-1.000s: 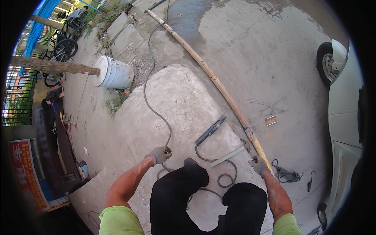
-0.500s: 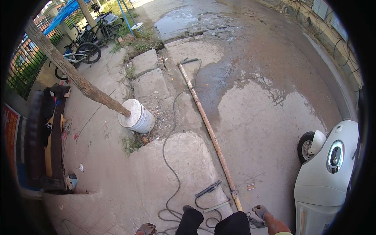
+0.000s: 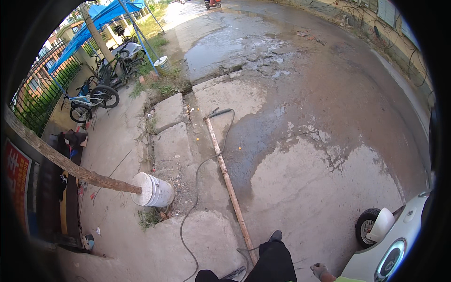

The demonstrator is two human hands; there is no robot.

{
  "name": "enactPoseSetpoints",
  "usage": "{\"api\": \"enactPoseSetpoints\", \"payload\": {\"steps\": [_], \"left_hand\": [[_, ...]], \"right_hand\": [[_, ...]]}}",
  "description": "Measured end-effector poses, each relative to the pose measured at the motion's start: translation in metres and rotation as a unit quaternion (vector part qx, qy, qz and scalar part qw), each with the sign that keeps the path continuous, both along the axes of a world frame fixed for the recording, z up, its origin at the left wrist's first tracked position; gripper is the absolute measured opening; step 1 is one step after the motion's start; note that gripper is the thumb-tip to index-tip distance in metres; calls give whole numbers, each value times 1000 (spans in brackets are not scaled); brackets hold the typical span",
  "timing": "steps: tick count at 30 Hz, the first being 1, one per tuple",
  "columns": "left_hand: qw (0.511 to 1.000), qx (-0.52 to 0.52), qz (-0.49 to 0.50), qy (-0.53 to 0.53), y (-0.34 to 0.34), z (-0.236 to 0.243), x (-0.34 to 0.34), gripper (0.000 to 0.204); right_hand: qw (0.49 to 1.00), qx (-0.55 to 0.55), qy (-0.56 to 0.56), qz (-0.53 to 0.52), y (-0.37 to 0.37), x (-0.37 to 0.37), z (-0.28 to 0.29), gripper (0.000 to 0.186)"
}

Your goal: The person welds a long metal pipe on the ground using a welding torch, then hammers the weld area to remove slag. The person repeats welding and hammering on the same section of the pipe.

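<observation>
My right hand, in a greyish glove, hangs low beside my right leg with its fingers curled in and nothing visible in them. My left hand is out of view. A long rusty pipe lies on the concrete, running away from my feet. At its far end rests a dark-handled tool, its cable crossing the pipe and trailing back toward me. Another dark tool lies by my legs, mostly hidden. My black-trousered right leg is stretched forward, next to the pipe's near end.
A white vehicle with a small front wheel stands at right. A wooden post leans from a white bucket at left. Bicycles and a blue canopy are farther back. Wet, broken concrete spreads ahead.
I have stepped forward, my right foot now ahead. My left hand has dropped out of view. The near dark tool has slid toward the lower edge, and the view takes in more of the distance.
</observation>
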State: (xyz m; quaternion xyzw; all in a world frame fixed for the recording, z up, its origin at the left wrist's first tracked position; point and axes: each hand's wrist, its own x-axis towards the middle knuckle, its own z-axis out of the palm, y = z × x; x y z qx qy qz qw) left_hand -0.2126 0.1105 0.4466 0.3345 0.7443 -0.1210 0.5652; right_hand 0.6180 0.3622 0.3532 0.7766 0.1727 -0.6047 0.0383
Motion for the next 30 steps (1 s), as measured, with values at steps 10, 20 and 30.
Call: {"api": "enactPoseSetpoints", "payload": {"steps": [10,20,30], "left_hand": [[889,-10,450,-82,291,45,71,29],[896,-65,420,-130,514,-40,41,34],[816,55,560,-135,680,-9,-52,32]], "right_hand": [[993,-34,55,-98,84,26,32,34],[989,-42,-62,-126,330,-58,138,23],[996,-27,-89,-13,545,-85,247,24]]}}
